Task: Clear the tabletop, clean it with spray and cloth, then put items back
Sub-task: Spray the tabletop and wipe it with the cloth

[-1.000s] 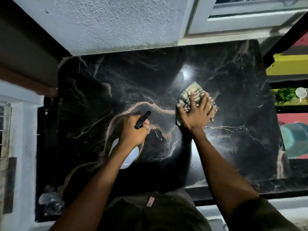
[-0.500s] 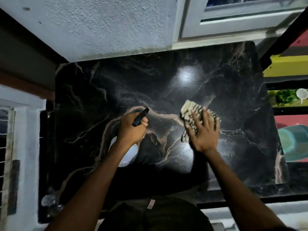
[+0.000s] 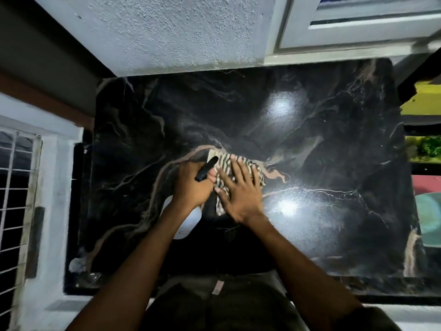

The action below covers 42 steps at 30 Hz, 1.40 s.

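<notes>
A black marble tabletop (image 3: 310, 144) with tan veins fills the view. My left hand (image 3: 191, 185) grips a white spray bottle (image 3: 188, 223) by its black trigger head, held over the middle of the slab. My right hand (image 3: 238, 194) lies flat with fingers spread on a striped cloth (image 3: 226, 163), pressing it onto the marble right beside the left hand. Most of the bottle's body is hidden under my left wrist. A wet sheen shows on the surface to the right of the cloth.
A rough white wall (image 3: 167, 32) and a window frame (image 3: 346, 32) border the far edge. A barred window (image 3: 16, 187) is at the left. Colourful shelves (image 3: 424, 149) stand at the right. Crumpled plastic (image 3: 78, 263) lies at the near left corner.
My right hand has slid the cloth left and nearer across the marble until it sits next to the left hand. The left hand with the bottle has hardly moved.
</notes>
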Each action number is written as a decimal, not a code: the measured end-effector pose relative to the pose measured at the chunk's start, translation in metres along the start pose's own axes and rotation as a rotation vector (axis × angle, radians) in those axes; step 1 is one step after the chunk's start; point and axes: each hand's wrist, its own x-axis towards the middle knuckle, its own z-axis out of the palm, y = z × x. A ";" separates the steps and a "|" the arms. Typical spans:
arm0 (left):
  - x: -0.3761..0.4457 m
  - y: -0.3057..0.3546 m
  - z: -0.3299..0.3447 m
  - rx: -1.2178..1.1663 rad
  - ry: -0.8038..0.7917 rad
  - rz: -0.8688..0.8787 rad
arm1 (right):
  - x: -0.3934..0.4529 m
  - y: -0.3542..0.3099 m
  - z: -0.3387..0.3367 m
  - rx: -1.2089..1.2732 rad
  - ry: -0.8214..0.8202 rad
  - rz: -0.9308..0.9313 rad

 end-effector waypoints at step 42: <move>-0.116 -0.142 -0.033 -0.153 -0.033 -0.119 | -0.118 -0.095 0.039 0.034 0.103 0.260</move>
